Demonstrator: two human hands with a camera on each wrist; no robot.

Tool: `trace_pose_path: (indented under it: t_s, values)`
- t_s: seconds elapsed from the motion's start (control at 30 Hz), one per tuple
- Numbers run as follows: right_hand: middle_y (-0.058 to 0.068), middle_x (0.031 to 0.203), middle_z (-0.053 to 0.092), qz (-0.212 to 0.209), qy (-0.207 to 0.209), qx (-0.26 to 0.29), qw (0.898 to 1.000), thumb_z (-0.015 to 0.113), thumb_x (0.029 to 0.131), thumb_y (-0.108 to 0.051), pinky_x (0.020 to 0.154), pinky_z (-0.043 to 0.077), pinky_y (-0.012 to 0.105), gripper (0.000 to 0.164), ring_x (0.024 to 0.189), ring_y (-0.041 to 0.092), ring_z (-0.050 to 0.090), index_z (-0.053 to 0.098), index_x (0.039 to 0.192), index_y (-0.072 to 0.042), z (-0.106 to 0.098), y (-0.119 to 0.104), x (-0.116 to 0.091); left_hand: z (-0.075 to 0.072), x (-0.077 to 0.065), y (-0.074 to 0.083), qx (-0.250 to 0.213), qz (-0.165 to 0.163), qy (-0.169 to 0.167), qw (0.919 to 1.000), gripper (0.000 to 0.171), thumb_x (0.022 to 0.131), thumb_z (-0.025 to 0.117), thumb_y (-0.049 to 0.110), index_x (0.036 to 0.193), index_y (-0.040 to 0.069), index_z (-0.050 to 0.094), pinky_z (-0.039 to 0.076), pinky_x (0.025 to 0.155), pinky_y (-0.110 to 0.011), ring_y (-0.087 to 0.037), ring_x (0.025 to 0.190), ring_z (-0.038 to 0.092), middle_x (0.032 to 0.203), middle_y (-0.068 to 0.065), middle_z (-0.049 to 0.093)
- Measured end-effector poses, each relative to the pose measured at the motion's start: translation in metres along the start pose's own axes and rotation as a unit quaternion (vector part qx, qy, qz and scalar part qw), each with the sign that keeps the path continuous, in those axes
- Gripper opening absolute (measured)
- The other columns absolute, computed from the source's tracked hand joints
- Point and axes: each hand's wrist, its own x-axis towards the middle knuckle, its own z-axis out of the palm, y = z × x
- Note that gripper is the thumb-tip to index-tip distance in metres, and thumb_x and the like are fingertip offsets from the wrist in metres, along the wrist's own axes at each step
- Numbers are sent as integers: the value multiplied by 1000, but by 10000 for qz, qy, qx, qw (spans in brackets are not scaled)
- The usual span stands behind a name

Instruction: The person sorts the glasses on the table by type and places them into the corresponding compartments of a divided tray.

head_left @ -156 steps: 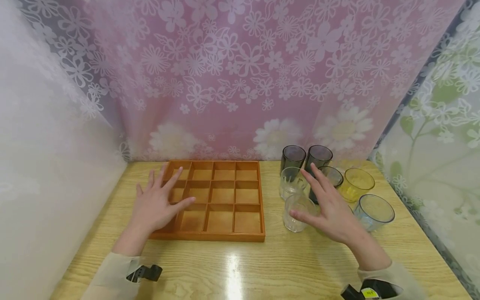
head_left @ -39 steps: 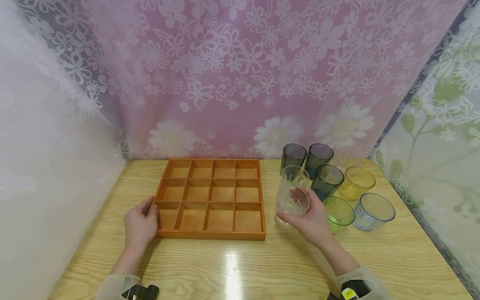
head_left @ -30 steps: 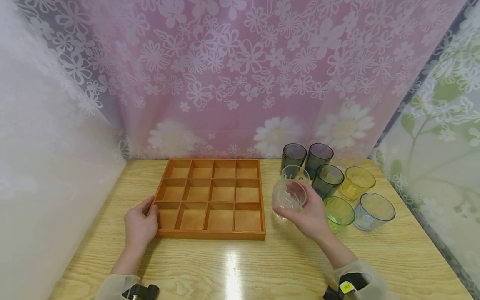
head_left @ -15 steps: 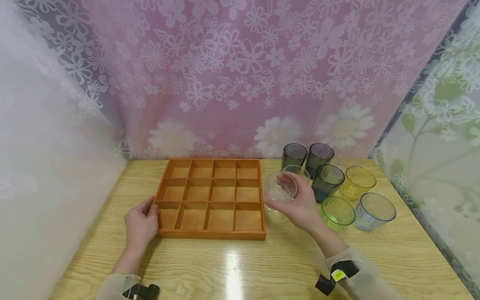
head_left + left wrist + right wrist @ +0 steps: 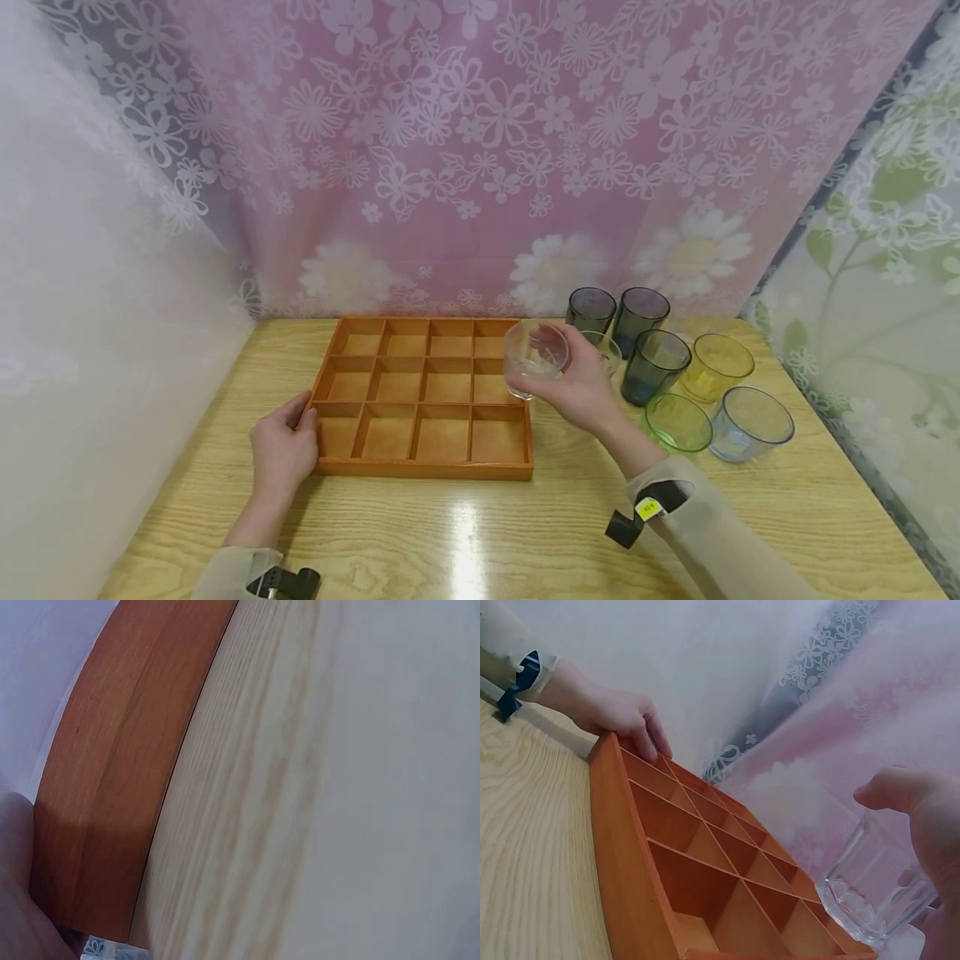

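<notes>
A clear, colourless glass tumbler (image 5: 529,357) was grasped by the right hand (image 5: 583,385), its wall clasped between the thumb and the curled fingers. The tumbler was held with its mouth upward at the right edge of a shallow orange-brown wooden tray (image 5: 420,470), divided into three rows of four compartments; whether its base was touching the rim could not be told. The tray's left side, near the front corner, was gripped by the left hand (image 5: 283,443), the rim being pinched between thumb and fingers. To the right of the tray, a second colourless glass (image 5: 611,353) was partly hidden by the right hand. Near it were grouped three tall dark-grey glass tumblers (image 5: 654,372), two at the back and one farther forward. Farther right, a wide yellow glass cup (image 5: 717,373) was placed behind a pale-blue glass cup (image 5: 750,427), and a green glass cup (image 5: 677,425) was set just left of the blue one. All these were stood on a light wood-grained table (image 5: 375,533), backed by a pink curtain (image 5: 450,242) patterned with white flowers. A black device (image 5: 624,530) was worn at the right wrist.
</notes>
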Motion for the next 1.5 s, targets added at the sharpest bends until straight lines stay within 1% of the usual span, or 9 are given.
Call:
trace_pose_path:
  t_s: [0.1,0.3,0.43,0.67,0.8,0.93,1.2,1.33,1.5]
  values:
    - [13,140,62,-20,-40,-14,10000,99,76,-19,109,48,50,86,131,29,59,53,147,-5,5,0,8,1,1,-1,1,30,17,10000,33,103,62,-1,135,-8,68,54,95,-51,-38,119,68,128,-25,70]
    - [13,136,64,-107,-122,20,9999,99,76,-22,101,53,53,84,126,36,60,56,146,-9,18,-1,25,1,1,-2,-22,15,7,10000,33,103,63,0,134,-8,68,54,96,-51,-38,119,68,128,-25,70]
    - [9,138,63,-40,-193,92,9998,99,76,-24,102,52,52,86,127,35,59,54,148,-12,26,-5,35,1,2,-2,-43,10,4,10000,33,102,63,0,134,-8,68,54,96,-52,-37,120,67,128,-25,70]
    - [17,141,62,-62,-295,339,9990,98,77,-17,107,48,52,87,130,36,58,50,149,-5,43,-12,54,2,2,-3,-14,4,37,10000,33,102,64,0,134,-7,69,54,97,-51,-37,120,67,128,-24,70]
    - [13,141,62,-67,-315,464,9984,97,76,-14,107,50,51,86,129,31,59,50,148,-5,54,-13,64,2,2,-2,-50,-46,57,10000,33,102,64,-1,134,-7,69,54,97,-51,-36,120,67,128,-24,70]
    - [10,142,61,-52,-270,535,9982,97,77,-12,106,52,48,89,131,31,58,48,151,-3,66,-12,72,2,1,-1,-84,-51,45,9999,33,102,64,-2,134,-7,69,53,97,-50,-36,121,67,128,-25,70]
    - [8,146,57,73,-375,583,9976,97,79,-16,101,55,42,92,130,32,59,45,154,-6,87,-11,89,2,1,-4,-71,-117,-2,9999,34,103,63,0,135,-6,68,53,98,-47,-36,122,66,130,-24,69]
    - [7,146,57,141,-444,649,9968,97,79,-17,99,56,39,91,128,27,61,45,154,-7,96,-10,97,1,0,-4,-87,-138,-26,9999,33,103,63,1,136,-6,68,53,98,-46,-35,122,66,130,-23,70]
    - [8,144,58,204,-397,703,9965,97,79,-16,102,55,39,92,127,26,61,45,154,-5,104,-8,105,0,0,-3,-68,-64,2,10000,33,103,64,1,135,-5,69,55,97,-39,-35,122,67,129,-23,70]
